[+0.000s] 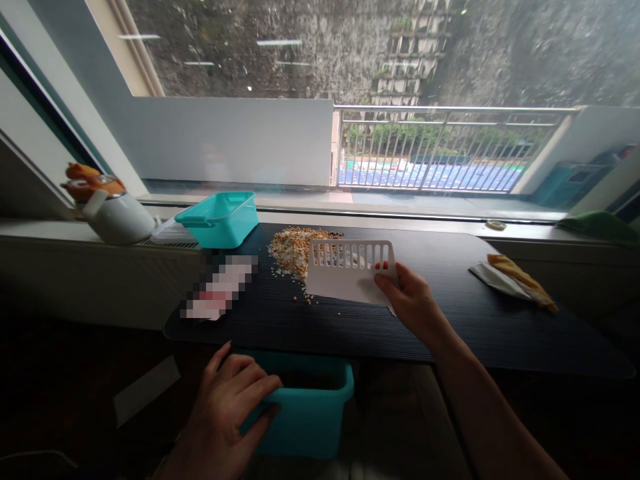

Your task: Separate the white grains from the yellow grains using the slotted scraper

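Observation:
My right hand (410,297) grips a white slotted scraper (350,270) by its right end, standing on the dark table (450,320) with its edge against a heap of mixed grain (295,250). A few loose grains lie in front of the scraper. My left hand (225,407) is wrapped over the left rim of a teal plastic bin (305,413) held below the table's near edge, directly under the heap.
A second teal bin (220,219) stands at the table's back left. A white teapot-like vessel (117,213) sits on the sill to the left. A blurred card (220,287) lies left of the grain. A cloth with a yellow strip (515,277) lies at the right.

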Tool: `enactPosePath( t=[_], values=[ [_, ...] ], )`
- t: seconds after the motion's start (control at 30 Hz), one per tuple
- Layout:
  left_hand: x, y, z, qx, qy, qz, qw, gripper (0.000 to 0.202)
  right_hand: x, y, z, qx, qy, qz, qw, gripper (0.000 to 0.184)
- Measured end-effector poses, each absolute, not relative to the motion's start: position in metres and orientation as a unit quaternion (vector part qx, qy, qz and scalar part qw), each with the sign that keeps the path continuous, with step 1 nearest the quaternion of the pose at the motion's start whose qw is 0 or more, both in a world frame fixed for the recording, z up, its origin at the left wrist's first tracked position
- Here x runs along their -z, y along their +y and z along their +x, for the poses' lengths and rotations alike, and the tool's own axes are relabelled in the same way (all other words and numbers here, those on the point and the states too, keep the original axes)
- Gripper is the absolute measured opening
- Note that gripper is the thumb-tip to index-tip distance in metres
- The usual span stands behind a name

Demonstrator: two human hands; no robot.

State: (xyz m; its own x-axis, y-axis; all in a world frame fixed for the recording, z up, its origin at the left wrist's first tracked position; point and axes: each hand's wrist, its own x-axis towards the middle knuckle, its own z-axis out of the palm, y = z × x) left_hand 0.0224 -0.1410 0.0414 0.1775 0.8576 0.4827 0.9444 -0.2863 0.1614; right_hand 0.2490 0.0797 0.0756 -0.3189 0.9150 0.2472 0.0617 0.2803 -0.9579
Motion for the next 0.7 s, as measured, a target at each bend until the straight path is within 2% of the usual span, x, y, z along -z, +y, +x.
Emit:
enactPosePath(
  t=[0.33,0.6,0.7],
  values=[
    [-0.043,-0.143,0.021,0.253,-0.593,-0.758,0.097,0.024,-0.064,0.073,0.228,-0.483,-0.69,-0.318,0.434,0.023],
    [-0.042,-0.147,0.013,0.259,-0.588,-0.755,0.132,0.024,-0.065,0.064,0.234,-0.53,-0.704,-0.296,0.369,0.021],
    [-0.04,-0.148,0.012,0.258,-0.59,-0.754,0.131,0.023,-0.068,0.061,0.245,-0.531,-0.698,-0.296,0.378,0.019]
  ],
)
